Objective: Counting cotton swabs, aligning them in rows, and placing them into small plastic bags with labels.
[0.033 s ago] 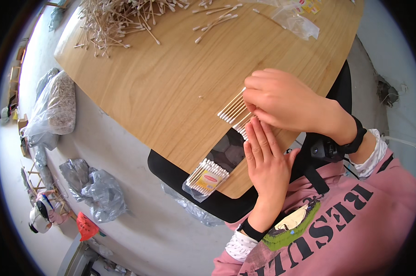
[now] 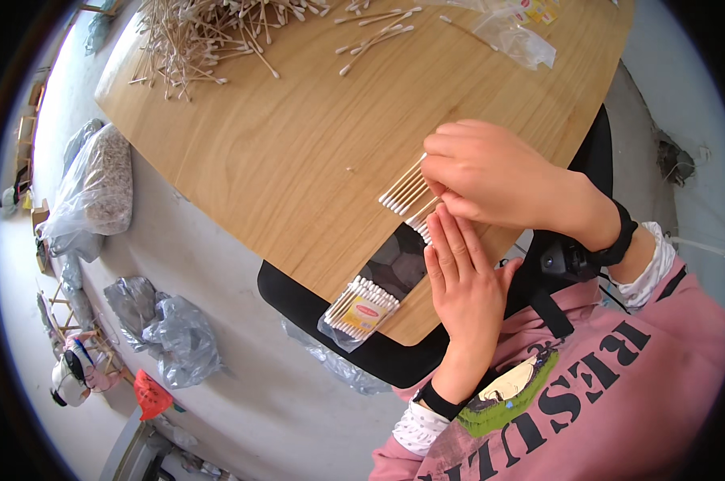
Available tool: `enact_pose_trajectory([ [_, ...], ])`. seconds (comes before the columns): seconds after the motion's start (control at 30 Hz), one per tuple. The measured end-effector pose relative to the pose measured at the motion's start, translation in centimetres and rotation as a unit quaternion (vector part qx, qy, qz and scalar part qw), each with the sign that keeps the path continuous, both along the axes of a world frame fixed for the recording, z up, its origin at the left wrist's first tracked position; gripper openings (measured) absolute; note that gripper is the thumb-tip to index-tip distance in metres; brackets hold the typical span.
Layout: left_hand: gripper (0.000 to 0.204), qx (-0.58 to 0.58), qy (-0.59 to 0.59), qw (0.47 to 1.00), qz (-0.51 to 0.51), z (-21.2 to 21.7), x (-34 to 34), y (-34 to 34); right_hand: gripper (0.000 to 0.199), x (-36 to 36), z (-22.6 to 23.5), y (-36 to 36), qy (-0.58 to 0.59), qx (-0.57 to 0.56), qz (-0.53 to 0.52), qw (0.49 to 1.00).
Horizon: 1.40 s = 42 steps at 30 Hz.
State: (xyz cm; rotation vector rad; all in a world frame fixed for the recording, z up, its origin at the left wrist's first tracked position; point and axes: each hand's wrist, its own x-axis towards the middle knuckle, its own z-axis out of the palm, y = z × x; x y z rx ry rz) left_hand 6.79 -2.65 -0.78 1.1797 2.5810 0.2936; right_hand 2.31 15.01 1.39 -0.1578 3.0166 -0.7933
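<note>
Side by side on the wooden table lies a row of cotton swabs [image 2: 405, 189], their white tips toward the left. My right hand [image 2: 498, 176] is curled over the far ends of these swabs, fingers bent and closed on them; the fingertips are partly hidden. A second small group of swabs [image 2: 420, 227] shows between my two hands. My left hand [image 2: 465, 280] rests with straight fingers against this group, palm down and thumb apart. At the table's near edge sits a clear pack of cotton swabs [image 2: 362, 309] with a yellow and red label.
A large loose heap of swabs [image 2: 210, 40] covers the far left of the table [image 2: 290, 152]. Several stray swabs [image 2: 378, 36] and a clear plastic bag [image 2: 527, 40] lie at the far side. A dark hexagon-patterned patch [image 2: 398, 260] borders the pack. Filled bags [image 2: 106, 180] stand on the floor.
</note>
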Motion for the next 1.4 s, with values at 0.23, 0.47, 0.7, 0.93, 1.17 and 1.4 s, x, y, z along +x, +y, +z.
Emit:
enact_pose_trajectory([
  [0.23,0.104,-0.011,0.000,1.000,-0.005,-0.2,-0.1,-0.2,0.014,-0.1,0.1,0.5,0.048,-0.038,0.000,0.998],
  [0.47,0.116,0.006,-0.010,1.000,-0.007,0.1,-2.0,0.1,0.014,4.5,2.6,3.8,0.130,-0.068,-0.142,0.979],
  [0.7,0.116,-0.009,0.036,0.999,0.009,1.4,-6.7,0.2,0.010,18.7,2.7,9.5,0.116,-0.115,-0.515,0.841],
  [0.93,0.114,-0.070,0.093,0.992,-0.056,0.9,-6.7,0.1,0.011,24.5,1.4,13.2,0.034,-0.032,-0.612,0.789],
  [1.17,0.094,0.200,-0.033,0.975,0.090,1.5,-6.9,-0.2,0.025,21.9,-1.9,15.0,0.083,0.010,-0.557,0.826],
  [1.4,0.083,0.572,-0.226,0.704,0.355,-1.1,-6.4,1.0,0.074,8.9,-1.6,2.2,0.203,-0.607,-0.343,0.688],
])
